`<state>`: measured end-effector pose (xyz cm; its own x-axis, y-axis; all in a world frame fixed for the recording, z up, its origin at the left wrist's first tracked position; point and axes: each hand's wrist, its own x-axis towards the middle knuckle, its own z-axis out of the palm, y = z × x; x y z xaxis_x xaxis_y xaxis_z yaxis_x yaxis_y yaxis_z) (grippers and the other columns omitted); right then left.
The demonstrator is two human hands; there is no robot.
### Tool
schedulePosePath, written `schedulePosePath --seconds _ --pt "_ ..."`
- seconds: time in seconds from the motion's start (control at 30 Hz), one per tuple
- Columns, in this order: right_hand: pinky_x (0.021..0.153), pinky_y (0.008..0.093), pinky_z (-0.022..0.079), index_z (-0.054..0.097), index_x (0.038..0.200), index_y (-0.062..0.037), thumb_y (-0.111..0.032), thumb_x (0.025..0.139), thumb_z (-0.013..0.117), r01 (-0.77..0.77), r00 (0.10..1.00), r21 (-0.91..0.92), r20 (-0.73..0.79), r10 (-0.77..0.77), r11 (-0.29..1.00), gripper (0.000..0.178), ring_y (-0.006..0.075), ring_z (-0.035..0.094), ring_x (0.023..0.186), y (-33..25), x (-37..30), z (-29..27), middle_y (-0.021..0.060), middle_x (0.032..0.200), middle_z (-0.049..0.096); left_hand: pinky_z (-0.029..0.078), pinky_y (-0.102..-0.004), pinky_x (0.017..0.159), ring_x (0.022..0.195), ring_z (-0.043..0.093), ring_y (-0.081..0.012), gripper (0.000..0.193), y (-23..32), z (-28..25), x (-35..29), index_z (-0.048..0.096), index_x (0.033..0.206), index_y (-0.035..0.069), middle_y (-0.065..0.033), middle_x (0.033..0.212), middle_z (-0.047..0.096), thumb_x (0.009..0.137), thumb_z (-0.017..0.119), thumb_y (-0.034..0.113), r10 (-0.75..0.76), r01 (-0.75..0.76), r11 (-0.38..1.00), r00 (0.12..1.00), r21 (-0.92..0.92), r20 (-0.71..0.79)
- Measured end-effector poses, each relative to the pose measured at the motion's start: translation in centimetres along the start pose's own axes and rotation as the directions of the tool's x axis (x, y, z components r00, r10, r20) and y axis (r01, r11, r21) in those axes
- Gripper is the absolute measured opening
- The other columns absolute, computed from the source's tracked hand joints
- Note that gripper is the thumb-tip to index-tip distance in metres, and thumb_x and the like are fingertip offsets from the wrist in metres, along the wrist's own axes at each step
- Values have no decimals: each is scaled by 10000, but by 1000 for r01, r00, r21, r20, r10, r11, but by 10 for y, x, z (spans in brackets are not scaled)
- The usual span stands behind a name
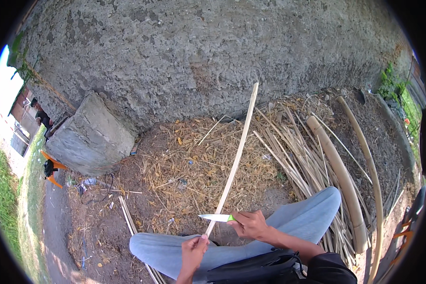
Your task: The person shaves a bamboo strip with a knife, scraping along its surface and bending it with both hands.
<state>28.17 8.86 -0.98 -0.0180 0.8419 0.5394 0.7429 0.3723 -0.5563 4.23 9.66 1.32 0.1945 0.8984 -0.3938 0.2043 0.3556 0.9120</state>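
A long pale bamboo strip (239,154) slants up and away from my lap toward the wall. Its near end is pinched in my left hand (192,253), thumb lying along the strip. My right hand (251,224) is closed round the green handle of a small knife (215,217). The knife's blade points left and lies across the strip, a little beyond my left thumb. Most of the handle is hidden by my right fingers.
To the right lie a heap of split bamboo strips (296,158), a thick bamboo pole (338,175) and a thinner curved pole (368,161). A rough wall (213,57) rises ahead. A concrete block (92,135) stands left. Shavings cover the ground. A person (43,117) is far left.
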Motion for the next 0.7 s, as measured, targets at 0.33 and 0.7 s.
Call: schedulePosePath --seconds 0.33,0.7 --pt "369 357 399 705 883 -66 -255 823 755 -153 986 -82 -79 147 985 205 215 569 424 22 4 6 49 598 609 214 -218 391 434 334 -19 382 -4 4 -7 638 804 -31 41 533 435 1013 567 281 -186 192 978 980 -79 76" --pt "338 352 388 687 862 -91 -349 859 728 -168 982 -135 -104 155 976 261 208 545 378 28 10 -2 28 544 584 235 -228 424 461 356 -15 395 -15 -3 -22 669 766 3 48 543 469 1005 586 306 -153 156 986 987 -55 50"
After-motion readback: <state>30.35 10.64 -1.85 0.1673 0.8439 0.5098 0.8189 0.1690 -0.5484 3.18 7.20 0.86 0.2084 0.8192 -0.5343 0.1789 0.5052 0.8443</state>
